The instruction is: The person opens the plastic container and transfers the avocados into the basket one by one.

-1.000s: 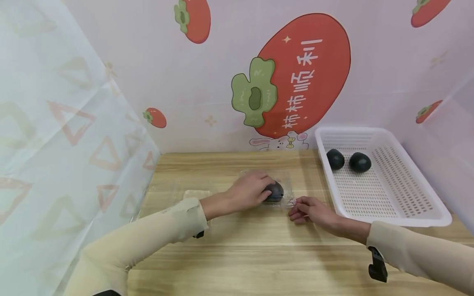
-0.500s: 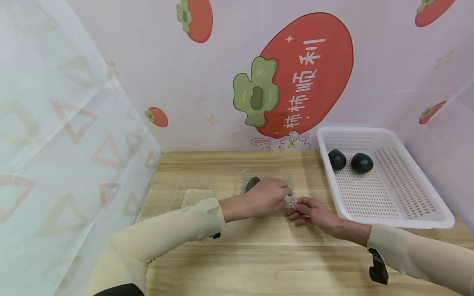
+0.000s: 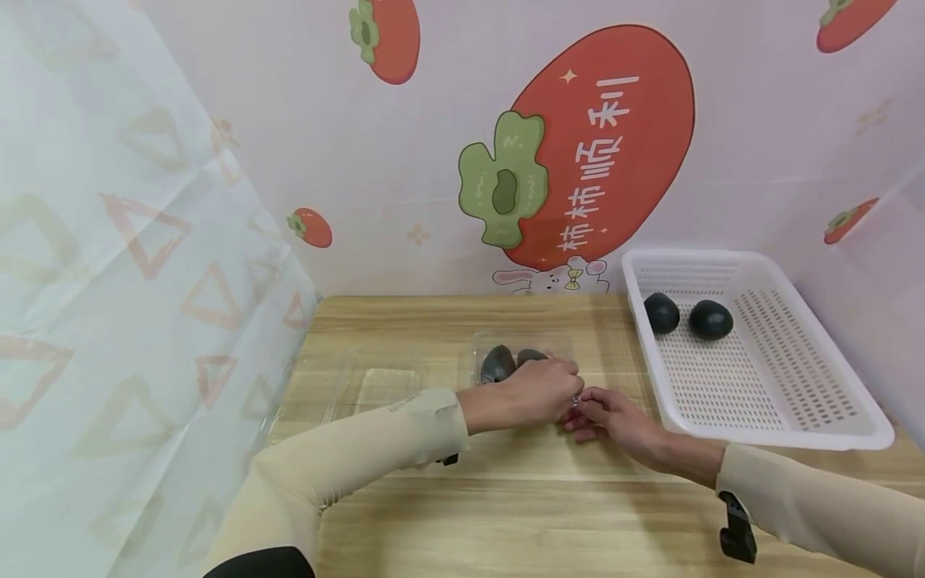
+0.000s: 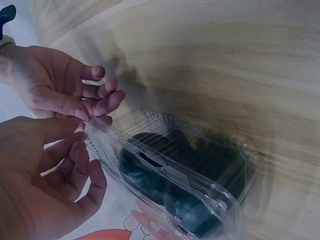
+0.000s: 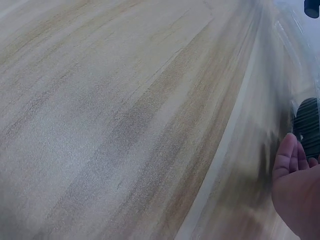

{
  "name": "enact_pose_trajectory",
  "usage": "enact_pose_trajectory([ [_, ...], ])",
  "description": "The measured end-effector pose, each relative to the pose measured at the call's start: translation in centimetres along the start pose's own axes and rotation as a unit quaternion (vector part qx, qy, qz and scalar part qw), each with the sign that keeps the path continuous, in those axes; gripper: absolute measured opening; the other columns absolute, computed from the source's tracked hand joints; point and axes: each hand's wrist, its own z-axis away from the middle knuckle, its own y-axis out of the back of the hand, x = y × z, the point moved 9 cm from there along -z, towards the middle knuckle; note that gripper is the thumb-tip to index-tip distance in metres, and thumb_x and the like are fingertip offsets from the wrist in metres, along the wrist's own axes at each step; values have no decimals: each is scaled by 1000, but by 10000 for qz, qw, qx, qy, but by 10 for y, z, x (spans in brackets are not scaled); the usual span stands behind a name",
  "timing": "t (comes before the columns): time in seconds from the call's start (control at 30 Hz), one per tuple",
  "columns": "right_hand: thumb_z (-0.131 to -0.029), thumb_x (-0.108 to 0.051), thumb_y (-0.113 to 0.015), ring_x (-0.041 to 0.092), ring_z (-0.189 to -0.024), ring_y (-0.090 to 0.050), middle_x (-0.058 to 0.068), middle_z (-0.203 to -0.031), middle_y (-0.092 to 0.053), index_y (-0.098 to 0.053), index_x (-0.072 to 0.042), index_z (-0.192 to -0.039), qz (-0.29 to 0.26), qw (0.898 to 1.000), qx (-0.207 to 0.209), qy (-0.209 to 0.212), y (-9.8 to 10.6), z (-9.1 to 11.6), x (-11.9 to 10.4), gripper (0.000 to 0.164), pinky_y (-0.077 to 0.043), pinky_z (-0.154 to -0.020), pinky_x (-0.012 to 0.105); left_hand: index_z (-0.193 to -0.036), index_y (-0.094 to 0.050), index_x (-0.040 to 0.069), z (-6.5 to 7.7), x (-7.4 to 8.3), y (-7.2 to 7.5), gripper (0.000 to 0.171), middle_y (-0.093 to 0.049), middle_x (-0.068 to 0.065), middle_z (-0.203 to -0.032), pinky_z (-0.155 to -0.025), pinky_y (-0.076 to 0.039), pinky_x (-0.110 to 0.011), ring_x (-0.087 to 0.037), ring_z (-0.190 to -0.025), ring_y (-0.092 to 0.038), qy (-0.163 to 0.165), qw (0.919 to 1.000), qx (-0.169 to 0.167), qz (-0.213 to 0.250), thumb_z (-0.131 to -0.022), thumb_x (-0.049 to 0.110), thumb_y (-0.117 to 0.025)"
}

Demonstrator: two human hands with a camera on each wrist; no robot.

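A clear plastic clamshell box rests on the wooden table with two dark avocados inside, its lid lying over them. My left hand reaches across the front of the box and pinches its near right corner between thumb and forefinger. At that same corner, my right hand grips the edge with thumb and fingertips, the two hands almost touching. In the left wrist view the left hand is below the right hand. The right wrist view catches only part of the right hand beside a dark avocado.
A white plastic basket stands at the right, with two dark avocados near its far left corner. More clear plastic packaging lies left of the box, partly behind the left sleeve. Printed cloth walls border the table.
My left hand has moved right from on top of the box to its near right corner, uncovering the avocados. The right hand has stayed at that corner.
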Motion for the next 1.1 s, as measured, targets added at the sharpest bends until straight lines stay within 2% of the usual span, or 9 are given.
enact_pose_trajectory([
  [0.37,-116,-13,-43,27,-114,-70,16,-119,-70,-53,12,-130,-200,9998,-25,14,-2,0,5,30,-60,-96,39,-91,-77,19,-5,2,-5,11,-59,6,-87,-60,-50,-19,-5,-74,-53,93,9999,-41,-23,-101,23,-74],
  [0.63,-115,-10,-44,22,-112,-69,13,-119,-70,-53,11,-132,-354,9993,57,41,1,0,12,29,-59,-96,36,-87,-75,20,-8,5,-8,13,-62,5,-89,-61,-51,-21,-7,-72,-54,112,9999,-32,-82,-100,20,-74],
  [0.9,-114,-6,-45,15,-109,-70,7,-117,-70,-57,8,-128,-784,9966,27,252,4,1,11,23,-59,-96,33,-84,-75,22,-9,5,-10,13,-62,6,-90,-61,-49,-21,-6,-73,-54,207,9998,-77,20,-90,23,-86],
  [1.1,-113,-5,-47,13,-106,-69,4,-114,-70,-63,1,-120,-1079,9937,-43,302,3,0,9,19,-59,-94,30,-77,-68,21,-11,3,-9,20,-60,6,-84,-58,-46,-21,-8,-70,-52,312,9994,13,147,-95,16,-76],
])
